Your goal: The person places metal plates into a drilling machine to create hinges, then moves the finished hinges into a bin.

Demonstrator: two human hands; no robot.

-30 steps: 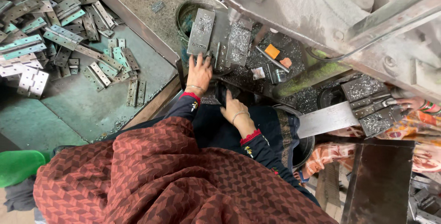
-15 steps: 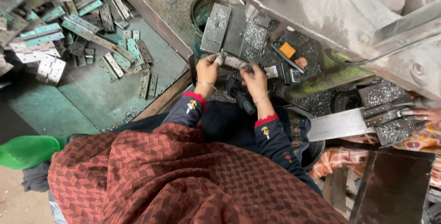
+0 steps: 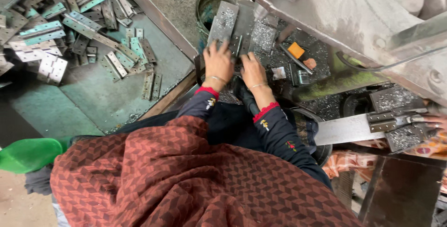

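- Both hands, left hand point(image 3: 218, 63) and right hand point(image 3: 253, 70), are pressing down flat on a small metal hinge plate point(image 3: 235, 46).
- It's looking stiff, heavy-ish, probably sharp-edged; I'd be pinching its long sides.

A rust-red woven shawl point(image 3: 186, 180) carries a dark chevron pattern. The navy sleeves point(image 3: 279, 134) have red scalloped cuffs. Grey and pale turquoise metal hinge plates point(image 3: 60, 27) lie on the green surface point(image 3: 93, 101). A small orange block point(image 3: 296, 50) sits among silvery filings.

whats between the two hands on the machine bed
In the head view, a small grey metal plate sits between the left hand and right hand, and both hands touch it.
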